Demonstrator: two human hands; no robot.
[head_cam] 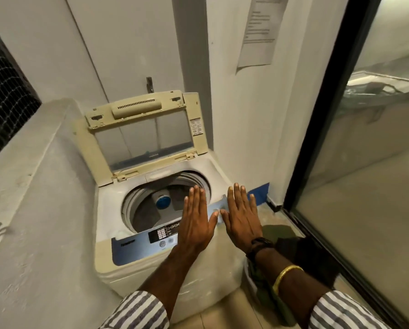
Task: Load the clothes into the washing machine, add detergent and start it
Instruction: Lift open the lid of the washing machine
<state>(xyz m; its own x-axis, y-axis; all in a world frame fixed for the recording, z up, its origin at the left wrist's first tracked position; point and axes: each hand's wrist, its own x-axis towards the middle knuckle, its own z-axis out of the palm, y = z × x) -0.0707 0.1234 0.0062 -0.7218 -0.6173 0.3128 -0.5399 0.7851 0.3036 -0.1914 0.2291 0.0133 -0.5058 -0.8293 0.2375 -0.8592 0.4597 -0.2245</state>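
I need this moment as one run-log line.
lid: open; left hand: open; right hand: open; both over control panel; dark clothes: right of washing machine

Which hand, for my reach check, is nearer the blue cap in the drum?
Left. The left hand is right of the blue cap; the right hand is farther right, over the control panel.

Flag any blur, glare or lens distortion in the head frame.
Head view: wide-angle bowing of the door frame and ledge; edges soft, notice text unreadable; glass door hazy with reflections; dim warm light; left hand and right hand fairly sharp.
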